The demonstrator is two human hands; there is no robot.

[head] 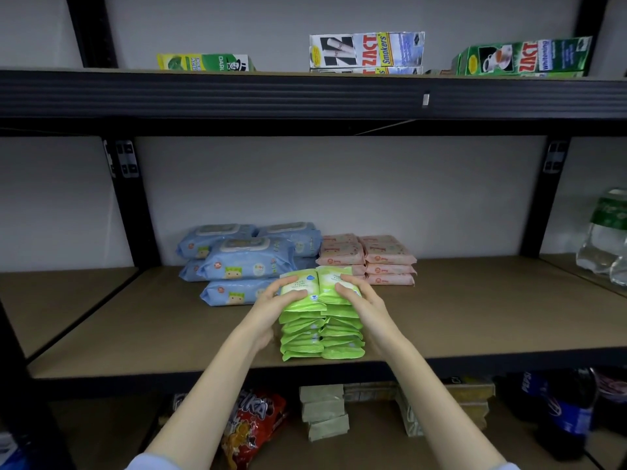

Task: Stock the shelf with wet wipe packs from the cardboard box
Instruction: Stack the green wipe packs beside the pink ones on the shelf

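Note:
Two side-by-side stacks of green wet wipe packs stand on the brown middle shelf near its front edge. My left hand holds the left stack's top pack, fingers curled over its edge. My right hand grips the right stack's top pack the same way. Behind them lie blue wipe packs on the left and pink wipe packs on the right, stacked against the back wall. The cardboard box is not in view.
Toothpaste boxes sit on the upper shelf. Water bottles stand at the far right of the middle shelf. Below are a red snack bag, grey-green packets and dark soda bottles. Black uprights frame the bay.

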